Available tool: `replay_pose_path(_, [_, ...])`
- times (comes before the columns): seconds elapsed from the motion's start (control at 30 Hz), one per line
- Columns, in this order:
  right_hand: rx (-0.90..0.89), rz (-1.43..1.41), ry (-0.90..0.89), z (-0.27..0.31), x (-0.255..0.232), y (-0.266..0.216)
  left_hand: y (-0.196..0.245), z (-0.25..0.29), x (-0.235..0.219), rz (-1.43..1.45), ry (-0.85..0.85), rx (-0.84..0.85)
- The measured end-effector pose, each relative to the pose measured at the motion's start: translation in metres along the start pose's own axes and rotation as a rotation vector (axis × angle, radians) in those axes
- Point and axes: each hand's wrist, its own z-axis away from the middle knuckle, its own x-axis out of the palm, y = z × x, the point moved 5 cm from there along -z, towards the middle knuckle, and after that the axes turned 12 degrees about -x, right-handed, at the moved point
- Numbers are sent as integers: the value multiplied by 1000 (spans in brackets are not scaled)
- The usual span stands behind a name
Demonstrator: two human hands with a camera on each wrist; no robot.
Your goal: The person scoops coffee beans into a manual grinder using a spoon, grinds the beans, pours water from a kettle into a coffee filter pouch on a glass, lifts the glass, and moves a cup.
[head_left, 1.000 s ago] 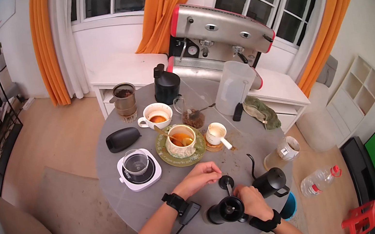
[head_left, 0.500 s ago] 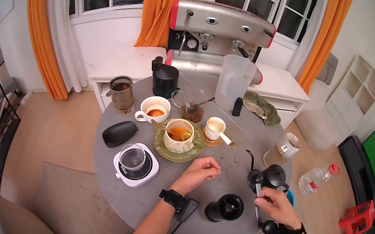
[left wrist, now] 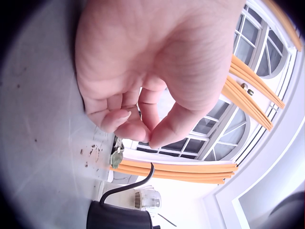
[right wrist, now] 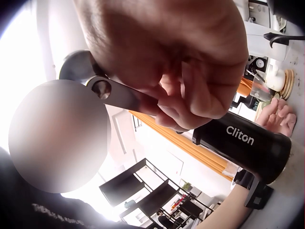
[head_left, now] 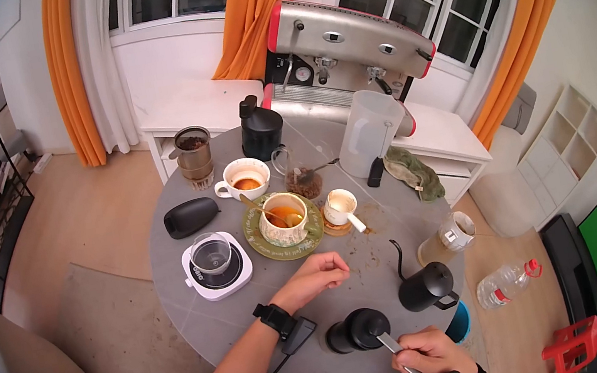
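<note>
Head view: the right hand grips the metal crank handle of the black hand coffee grinder, fingers curled round the bar. The grinder stands on the grey round table, just left of the hand, with the handle's lid end over its top. The left hand rests on the table beyond the grinder, fingers loosely curled, holding nothing. A black gooseneck kettle stands just right of the grinder.

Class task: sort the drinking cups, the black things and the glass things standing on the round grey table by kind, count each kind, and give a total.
White cups: 3 – beside the glass jar, on the green saucer, on the coaster
Black things: 4 – grinder, kettle, canister, case
Glass things: 3 – beaker, jar, pitcher
Total: 10
</note>
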Motion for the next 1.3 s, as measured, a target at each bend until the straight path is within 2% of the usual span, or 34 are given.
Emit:
replay_pose_path(0.1, [59, -24, 54, -1, 5, 4, 0, 0, 2, -9, 1, -10])
replay_pose_path(0.2, [49, 1, 34, -3, 6, 7, 7, 6, 5, -81, 9, -9])
replay_pose_path(0.27, [45, 11, 45, -4, 7, 6, 13, 10, 18, -11, -195, 27])
replay_pose_path(0.3, [49, 22, 56, -4, 7, 6, 16, 13, 22, -14, -197, 25])
replay_pose_path(0.33, [48, 22, 61, -4, 7, 4, 22, 21, 32, 6, -323, 21])
replay_pose_path(0.37, [94, -35, 62, -4, 9, 5, 27, 28, 42, 24, -449, 16])
replay_pose_path(0.4, [137, -92, 66, -3, 10, 7, 28, 31, 47, 17, -454, 10])
replay_pose_path(0.47, [165, -185, 68, -2, 11, 11, 28, 41, 63, 107, -688, -19])
replay_pose_path(0.6, [206, -370, 63, -2, 15, 9, 22, 46, 74, -104, -681, -112])
replay_pose_path(0.73, [271, -395, 44, 1, 11, 18, 9, 43, 69, -222, -695, -212])
replay_pose_path(0.8, [280, -570, 38, 2, 10, 18, 6, 42, 67, -253, -684, -213])
replay_pose_path(0.93, [295, -699, -42, 15, 8, 25, 9, 42, 67, -259, -667, -192])
replay_pose_path(1.0, [270, -953, 78, 24, 3, 2, 9, 43, 67, -245, -658, -187])
replay_pose_path(1.07, [246, -927, 40, 35, -3, -10, 6, 42, 67, -200, -662, -219])
replay_pose_path(1.13, [75, -592, 140, 42, -13, -36, 7, 43, 69, -164, -658, -224])
replay_pose_path(1.17, [101, -454, 118, 51, -18, -31, 8, 44, 69, -137, -657, -237])
replay_pose_path(1.2, [109, -453, 114, 54, -17, -30, 9, 44, 70, -128, -656, -233])
replay_pose_path(1.27, [169, -39, 191, 62, -24, -29, 9, 45, 71, -109, -663, -249])
replay_pose_path(1.3, [158, 0, 298, 61, -27, -34, 9, 45, 70, -103, -663, -246])
